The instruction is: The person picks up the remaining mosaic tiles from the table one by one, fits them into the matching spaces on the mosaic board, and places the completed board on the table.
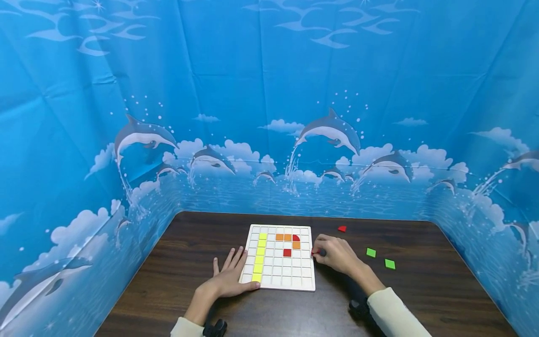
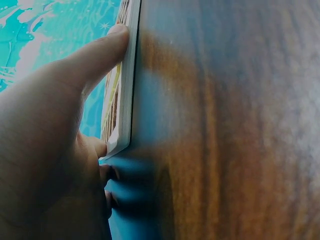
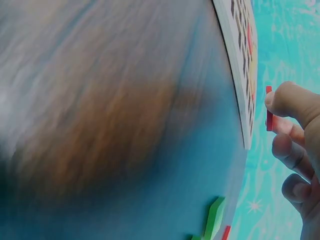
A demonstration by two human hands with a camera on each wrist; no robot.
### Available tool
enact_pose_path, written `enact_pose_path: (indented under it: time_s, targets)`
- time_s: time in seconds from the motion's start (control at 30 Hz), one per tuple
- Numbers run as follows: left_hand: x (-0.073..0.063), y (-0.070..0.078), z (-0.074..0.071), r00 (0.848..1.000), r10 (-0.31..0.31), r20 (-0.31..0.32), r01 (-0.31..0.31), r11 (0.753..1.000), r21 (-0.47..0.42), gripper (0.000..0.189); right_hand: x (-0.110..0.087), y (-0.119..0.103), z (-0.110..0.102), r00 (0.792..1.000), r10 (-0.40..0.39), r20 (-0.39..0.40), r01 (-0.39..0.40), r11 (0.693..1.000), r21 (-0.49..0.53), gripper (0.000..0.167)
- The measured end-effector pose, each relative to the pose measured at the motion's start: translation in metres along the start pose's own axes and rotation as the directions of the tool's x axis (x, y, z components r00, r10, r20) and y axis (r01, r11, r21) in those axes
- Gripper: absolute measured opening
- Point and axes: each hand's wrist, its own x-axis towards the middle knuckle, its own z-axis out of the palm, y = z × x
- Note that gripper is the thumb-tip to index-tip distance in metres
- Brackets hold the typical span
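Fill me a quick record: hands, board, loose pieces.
left hand: spread at the near-left corner of the board
right hand: pinches a red piece by the board's right edge
on board: yellow column, three orange squares, red square, red quarter-circle
loose on table: two green squares, another red piece

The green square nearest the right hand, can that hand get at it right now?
Probably yes: nothing covers the green square or stands between it and the right hand, though that hand is pinching a red piece.

Blue dolphin-print curtain (image 1: 261, 84) behind dark wooden table (image 1: 421, 295)
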Motion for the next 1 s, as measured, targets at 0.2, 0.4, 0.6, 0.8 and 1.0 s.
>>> enact_pose_path:
  time_s: [0.2, 0.4, 0.6, 0.8, 1.0]
  targets:
    - [0.000, 0.000, 0.000, 1.000, 0.004, 0.007, -0.004, 1.000, -0.005, 0.120, 0.008, -0.009, 0.002, 1.000, -0.031, 0.003, 0.031, 0.999, 0.013, 0.010]
    - [-0.001, 0.000, -0.001, 1.000, 0.011, 0.002, -0.011, 1.000, -0.014, 0.120, 0.016, -0.017, 0.005, 0.999, -0.040, 0.035, 0.039, 0.999, 0.009, 0.008]
    - [0.000, -0.002, 0.001, 1.000, 0.008, 0.003, -0.008, 1.000, 0.002, 0.119, 0.023, -0.024, 0.010, 0.997, -0.061, 0.055, 0.061, 0.998, 0.001, 0.008]
    - [0.002, -0.005, 0.003, 1.000, 0.010, -0.011, -0.010, 1.000, -0.006, 0.120, 0.029, -0.028, 0.015, 0.996, -0.069, 0.059, 0.069, 0.998, -0.001, 0.006]
    - [0.000, -0.005, 0.003, 0.999, 0.030, -0.015, -0.030, 0.999, -0.028, 0.122, 0.032, -0.029, 0.020, 0.994, -0.085, 0.065, 0.086, 0.996, -0.004, 0.008]
